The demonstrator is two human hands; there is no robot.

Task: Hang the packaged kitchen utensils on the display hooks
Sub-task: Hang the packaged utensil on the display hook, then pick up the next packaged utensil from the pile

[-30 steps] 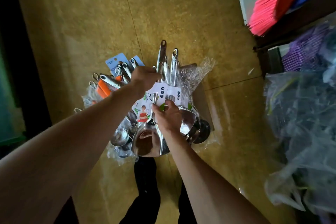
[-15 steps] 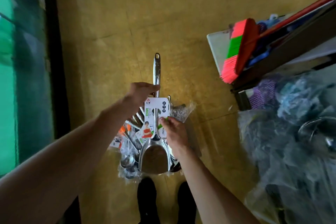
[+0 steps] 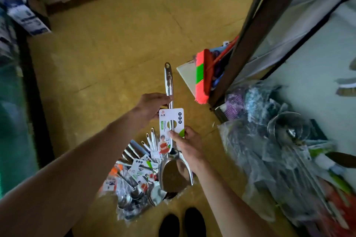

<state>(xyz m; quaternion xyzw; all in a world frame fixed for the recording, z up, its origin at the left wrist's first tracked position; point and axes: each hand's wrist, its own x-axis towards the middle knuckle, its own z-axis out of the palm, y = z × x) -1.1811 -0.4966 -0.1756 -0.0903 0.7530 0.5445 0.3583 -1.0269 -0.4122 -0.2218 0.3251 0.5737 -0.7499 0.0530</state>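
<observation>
One steel spatula (image 3: 169, 82) is held by two hands. The left hand (image 3: 152, 105) curls round the handle just above its single card label (image 3: 171, 119), and the right hand (image 3: 187, 145) pinches the card's lower end. Below the grip lies a blurred pile of wrapped utensils (image 3: 134, 175), too tangled to count.

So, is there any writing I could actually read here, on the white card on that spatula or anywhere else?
White card on the spatula: red logo, green strip, dark badges; print too small to read.
Cards in the floor pile: too small and blurred.
Blue-and-white package, upper left: blue lettering, blurred.
Nothing legible to quote.
</observation>
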